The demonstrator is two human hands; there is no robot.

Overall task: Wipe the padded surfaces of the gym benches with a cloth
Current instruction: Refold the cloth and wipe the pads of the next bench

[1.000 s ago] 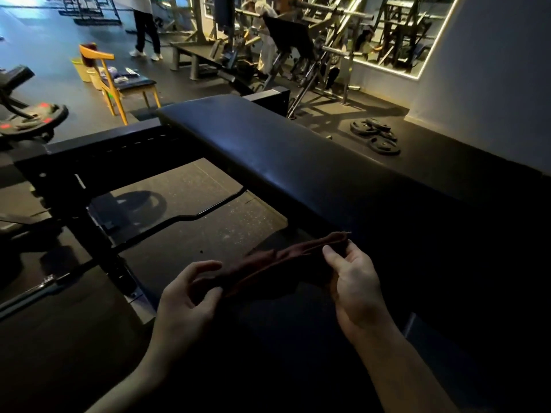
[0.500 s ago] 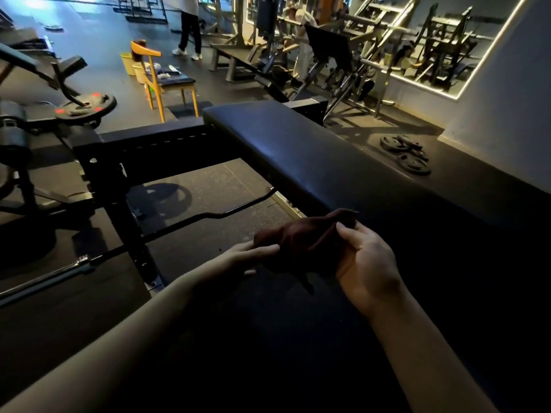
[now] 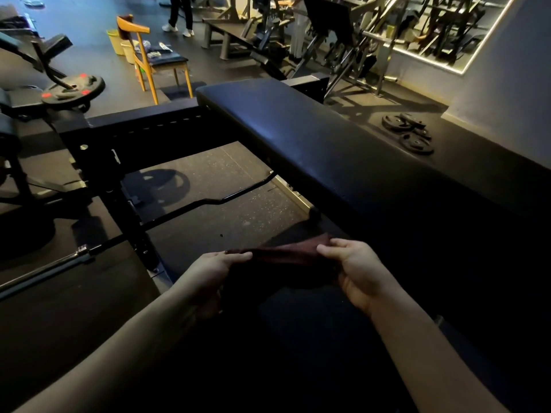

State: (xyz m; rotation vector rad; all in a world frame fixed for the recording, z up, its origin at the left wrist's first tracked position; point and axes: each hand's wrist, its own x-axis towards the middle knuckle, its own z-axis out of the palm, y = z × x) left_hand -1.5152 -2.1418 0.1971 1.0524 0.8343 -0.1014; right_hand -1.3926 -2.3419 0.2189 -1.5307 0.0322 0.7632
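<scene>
**Cloth [image 3: 286,257] stretched out, lower centre of frame**

The left hand [image 3: 214,269] and right hand [image 3: 354,272] each pinch one end of the cloth, pulling it flat, likely to square it for wiping. Material: dark red, soft, creased. Mid-frame, the bench pad [image 3: 298,135] is long, black, smooth, vinyl-like, round-edged. Contact with cloth: cannot tell, too dark.

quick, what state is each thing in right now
dark red cloth: stretched between both hands
left hand: fingers pinch the cloth's left end
right hand: fingers pinch the cloth's right end
long black padded bench: flat, cloth not on its lit part
orange wooden chair: upright, items on its seat
black weight plates: flat on the floor
</scene>
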